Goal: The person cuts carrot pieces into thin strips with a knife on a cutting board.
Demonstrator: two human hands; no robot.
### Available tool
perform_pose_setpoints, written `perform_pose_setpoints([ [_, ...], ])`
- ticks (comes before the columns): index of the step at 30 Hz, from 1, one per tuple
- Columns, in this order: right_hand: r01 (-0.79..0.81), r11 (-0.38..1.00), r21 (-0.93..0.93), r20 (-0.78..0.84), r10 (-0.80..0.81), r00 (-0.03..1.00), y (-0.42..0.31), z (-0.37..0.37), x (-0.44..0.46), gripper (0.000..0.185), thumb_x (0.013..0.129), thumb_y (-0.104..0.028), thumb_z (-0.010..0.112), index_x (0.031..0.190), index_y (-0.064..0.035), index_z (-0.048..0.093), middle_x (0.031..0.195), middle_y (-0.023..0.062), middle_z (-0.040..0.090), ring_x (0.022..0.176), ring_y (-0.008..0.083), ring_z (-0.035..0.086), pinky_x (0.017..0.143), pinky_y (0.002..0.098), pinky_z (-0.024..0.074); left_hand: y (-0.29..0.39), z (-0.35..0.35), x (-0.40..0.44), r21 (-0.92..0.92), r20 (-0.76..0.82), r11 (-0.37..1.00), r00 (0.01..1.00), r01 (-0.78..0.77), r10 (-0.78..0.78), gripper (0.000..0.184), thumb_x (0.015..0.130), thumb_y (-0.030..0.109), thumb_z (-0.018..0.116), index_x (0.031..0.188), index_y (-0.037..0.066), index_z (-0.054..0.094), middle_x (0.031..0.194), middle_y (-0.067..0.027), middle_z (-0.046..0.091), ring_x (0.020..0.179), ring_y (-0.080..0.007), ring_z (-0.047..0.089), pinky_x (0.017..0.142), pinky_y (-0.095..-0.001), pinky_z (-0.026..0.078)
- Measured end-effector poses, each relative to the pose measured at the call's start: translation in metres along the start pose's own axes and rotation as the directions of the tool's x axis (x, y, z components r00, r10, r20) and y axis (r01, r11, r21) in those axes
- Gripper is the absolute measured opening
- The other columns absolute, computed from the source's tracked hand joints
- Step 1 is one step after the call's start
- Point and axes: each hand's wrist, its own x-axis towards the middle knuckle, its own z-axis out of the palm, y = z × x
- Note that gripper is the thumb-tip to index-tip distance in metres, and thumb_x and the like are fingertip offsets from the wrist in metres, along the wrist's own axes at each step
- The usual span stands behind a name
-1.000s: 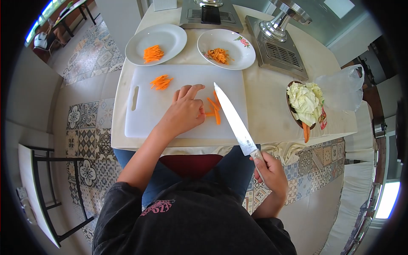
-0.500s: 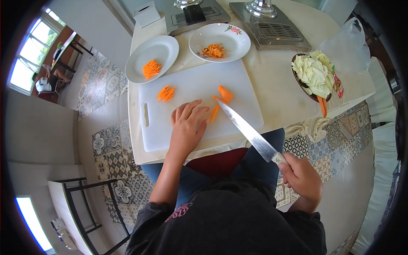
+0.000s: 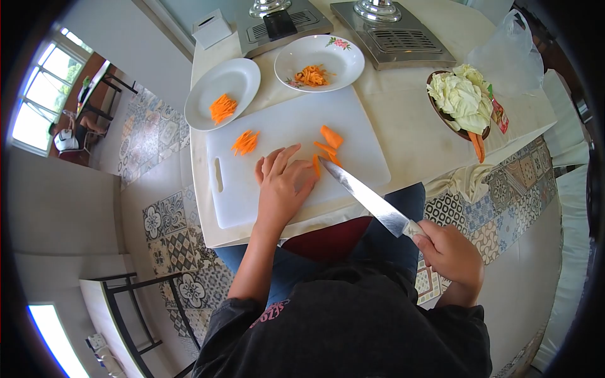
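My right hand (image 3: pixel 452 253) is wrapped around the pale handle of a kitchen knife (image 3: pixel 364 200). Its blade slants up and left, the tip beside cut carrot pieces (image 3: pixel 328 151) on the white cutting board (image 3: pixel 359 126). My left hand (image 3: pixel 283 189) lies over the board with fingers apart, its thumb side at a carrot slice (image 3: pixel 316 166); whether it touches the slice is hard to tell. A larger carrot chunk (image 3: pixel 331 137) rests just beyond. Left of these sits a small pile of carrot sticks (image 3: pixel 245 143).
Behind the board stand a white plate (image 3: pixel 200 94) with carrot strips and a flowered bowl (image 3: pixel 350 63) with shredded carrot. Two metal stands (image 3: pixel 403 41) are at the back. To the right are cabbage (image 3: pixel 463 104) in a brown dish and a plastic bag (image 3: pixel 513 60).
My left hand has shifted right, its thumb side coming up to the carrot slice. The knife tip has drawn slightly back toward me, and the cut pieces lie more spread out.
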Motion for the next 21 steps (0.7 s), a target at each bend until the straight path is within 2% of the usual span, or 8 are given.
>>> perform_pose_setpoints([
  [3, 0.034, 0.999, -0.009, 0.036, -0.034, 0.999, -0.012, 0.000, 0.008, 0.020, 0.096, -0.022, 0.059, 0.094, -0.0030, 0.057, 0.067, 0.0216, 0.060, 0.066, 0.0437, 0.060, 0.058, 0.0523, 0.0421, 0.000, 0.002, -0.002, -0.011, -0.029, 0.999, 0.999, 0.035, -0.035, 0.022, 0.077, 0.022, 0.081, 0.096, 0.014, 0.075, 0.130, -0.0016, 0.064, 0.126, -0.0287, 0.052, 0.112, -0.0547, 0.026],
  [6, 0.107, 0.990, -0.094, -0.008, -0.108, 0.994, -0.017, 0.004, 0.016, 0.019, 0.096, -0.023, 0.060, 0.094, -0.0035, 0.057, 0.066, 0.0204, 0.061, 0.066, 0.0427, 0.060, 0.058, 0.0523, 0.0431, -0.004, 0.002, -0.009, 0.027, -0.111, 0.994, 0.989, 0.105, -0.101, 0.020, 0.077, 0.022, 0.081, 0.094, 0.014, 0.074, 0.120, 0.0007, 0.068, 0.121, -0.0249, 0.056, 0.111, -0.0546, 0.026],
  [9, 0.181, 0.971, -0.154, -0.043, -0.189, 0.981, -0.016, 0.012, 0.025, 0.019, 0.094, -0.023, 0.061, 0.093, -0.0043, 0.058, 0.065, 0.0190, 0.061, 0.065, 0.0418, 0.061, 0.059, 0.0525, 0.0445, -0.004, -0.002, -0.012, 0.062, -0.128, 0.984, 0.979, 0.166, -0.157, 0.020, 0.077, 0.021, 0.082, 0.093, 0.014, 0.074, 0.112, 0.0031, 0.071, 0.115, -0.0216, 0.059, 0.111, -0.0544, 0.026],
  [15, 0.169, 0.959, -0.228, -0.047, -0.185, 0.982, -0.020, 0.013, 0.027, 0.018, 0.091, -0.023, 0.064, 0.093, -0.0058, 0.059, 0.065, 0.0168, 0.061, 0.065, 0.0397, 0.061, 0.058, 0.0519, 0.0451, -0.004, -0.003, -0.020, 0.081, -0.162, 0.984, 0.976, 0.157, -0.143, 0.020, 0.075, 0.018, 0.082, 0.093, 0.014, 0.074, 0.105, 0.0045, 0.072, 0.108, -0.0198, 0.061, 0.110, -0.0524, 0.028],
  [21, 0.152, 0.973, -0.173, -0.067, -0.165, 0.984, -0.021, 0.014, 0.022, 0.017, 0.091, -0.022, 0.064, 0.094, -0.0063, 0.060, 0.063, 0.0155, 0.061, 0.063, 0.0389, 0.061, 0.058, 0.0517, 0.0441, -0.002, -0.002, -0.031, 0.090, -0.165, 0.988, 0.980, 0.128, -0.112, 0.018, 0.075, 0.017, 0.082, 0.091, 0.015, 0.075, 0.101, 0.0047, 0.072, 0.108, -0.0199, 0.061, 0.110, -0.0512, 0.029],
])
